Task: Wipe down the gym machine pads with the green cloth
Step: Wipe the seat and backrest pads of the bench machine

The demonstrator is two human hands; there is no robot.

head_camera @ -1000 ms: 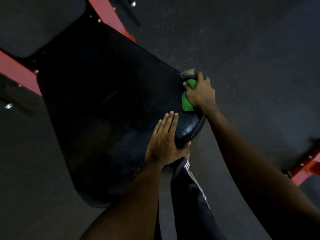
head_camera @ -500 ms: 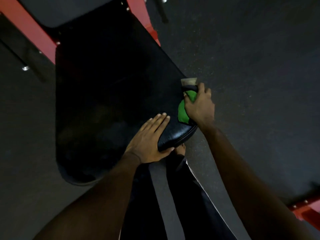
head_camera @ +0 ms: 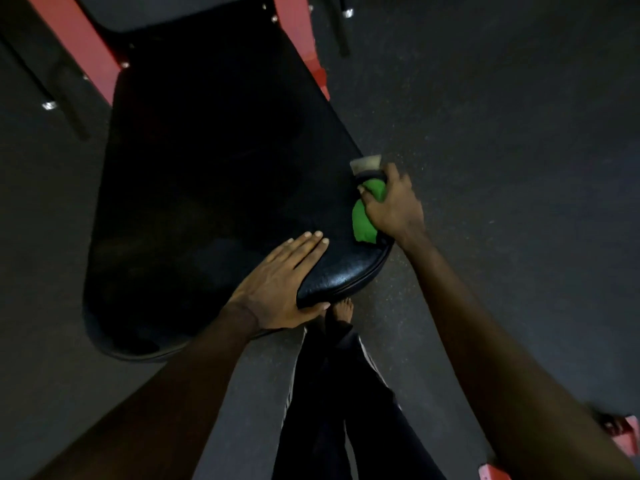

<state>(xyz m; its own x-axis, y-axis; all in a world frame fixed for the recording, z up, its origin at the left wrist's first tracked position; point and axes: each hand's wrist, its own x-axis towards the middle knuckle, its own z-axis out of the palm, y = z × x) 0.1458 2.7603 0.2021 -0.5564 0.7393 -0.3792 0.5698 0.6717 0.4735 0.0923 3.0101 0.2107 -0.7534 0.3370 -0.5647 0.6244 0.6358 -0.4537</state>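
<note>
1. I'm looking down at the floor [head_camera: 502, 98]. It is dark speckled rubber and it fills the view all round the machine.
2. Next, the pad [head_camera: 214, 174]. It is big, black and glossy, narrow at the far end, and its broad rounded end is nearest me.
3. The red frame [head_camera: 79, 46] has two red bars running out from under the pad's far end, with bolts showing on them. More red metal sits well apart at the lower right corner.
4. My trousers [head_camera: 346, 410] are dark with a pale stripe down the side. They hang below the pad's near rim, and a bare foot [head_camera: 341, 311] is on the floor just under that rim.
5. My left hand [head_camera: 280, 285] lies flat on the pad's near right corner. The fingers are straight and together on top, the thumb lies along the rim, and it is grasping nothing.
6. My right hand [head_camera: 391, 206] is at the pad's right edge, with its fingers curled down over the cloth and gripping it.
7. The green cloth [head_camera: 363, 220] is bunched up and pressed against the pad's right edge under that hand — a fold of it pokes out on the pad side.
8. A small pale tab [head_camera: 366, 163] sits at the pad's edge, just beyond my right fingertips — I cannot tell what it is.
</note>
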